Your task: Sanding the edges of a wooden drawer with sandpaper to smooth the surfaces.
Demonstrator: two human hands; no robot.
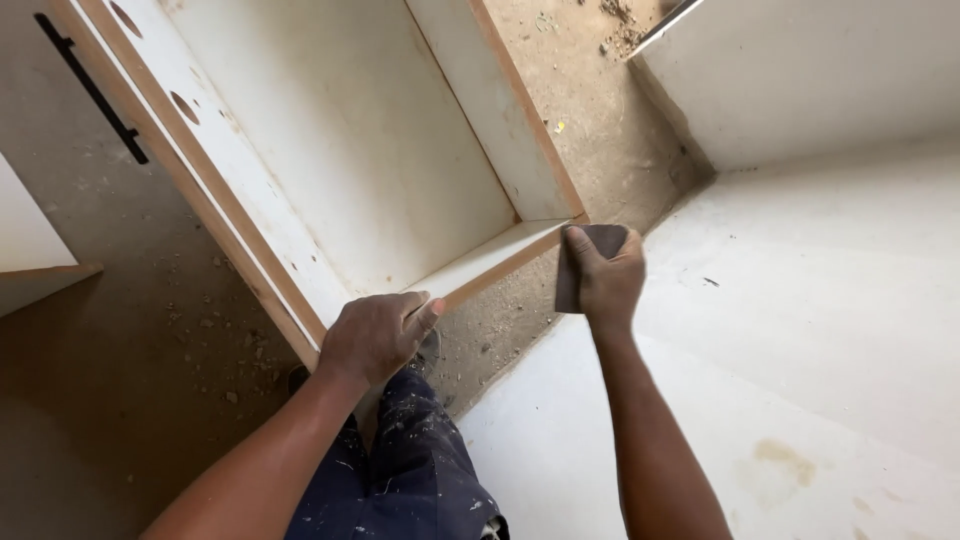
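A white cabinet box (350,150) with raw brown edges lies open on the dusty floor. My left hand (375,335) rests on its near corner, fingers laid over the front panel's edge. My right hand (605,280) grips a dark brown sanding block (600,245) and presses it against the cabinet's right front corner, where the side panel meets the bottom edge. My dark paint-spattered trouser leg (410,470) shows between both arms.
A large white board (800,330) lies on the right, with another white panel (800,70) standing behind it. A white door with a black bar handle (90,90) sits at the left. Sawdust and debris (620,30) cover the bare floor.
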